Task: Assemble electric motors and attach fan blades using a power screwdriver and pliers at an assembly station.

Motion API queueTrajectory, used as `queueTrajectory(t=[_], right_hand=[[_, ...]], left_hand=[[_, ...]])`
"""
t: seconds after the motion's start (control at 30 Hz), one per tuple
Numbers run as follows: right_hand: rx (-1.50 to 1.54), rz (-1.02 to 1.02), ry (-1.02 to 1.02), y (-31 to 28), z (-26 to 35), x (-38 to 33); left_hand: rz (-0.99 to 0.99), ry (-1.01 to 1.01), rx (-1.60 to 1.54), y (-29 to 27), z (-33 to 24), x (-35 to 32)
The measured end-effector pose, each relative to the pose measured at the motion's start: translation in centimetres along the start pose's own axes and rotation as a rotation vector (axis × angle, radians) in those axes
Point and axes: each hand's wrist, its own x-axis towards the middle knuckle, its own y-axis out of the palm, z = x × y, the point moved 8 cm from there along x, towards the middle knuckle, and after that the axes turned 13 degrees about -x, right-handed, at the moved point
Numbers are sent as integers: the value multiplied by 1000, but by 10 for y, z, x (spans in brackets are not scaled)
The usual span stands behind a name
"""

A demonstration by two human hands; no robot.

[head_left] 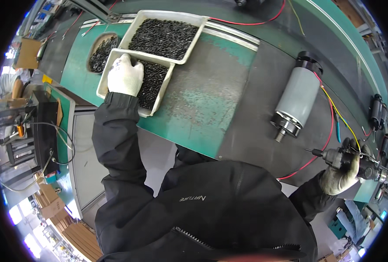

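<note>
Picking small black parts: left hand (125,75), white-gloved, reaching into the nearer white tray (162,89), fingers curled down among the black pieces (152,83); whether any are pinched, impossible to tell. Right hand (340,177) closed around a powered screwdriver (334,157), bit pointing left toward a grey cylindrical motor (296,98) lying just ahead of it, red and yellow wires (331,118) trailing between.

Probably calling next for a single piece lifted clear and carried across to the motor, well apart from the tray.

Beyond the left hand, a second, fuller tray (202,22) and a round bowl (98,39) of the same pieces. Underneath, a worn green bench (194,105) with a dark mat (255,126); cardboard boxes (50,201) and floor below.
</note>
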Motion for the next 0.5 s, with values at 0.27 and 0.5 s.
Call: queueTrajectory(t=[0.27, 0.5], right_hand=[[-70, 3, -77, 7, 12, 0], [122, 126, -7, 19, 26, 7]], left_hand=[[0, 104, 189, 9, 8, -3], [41, 113, -988, -64, -50, -41]])
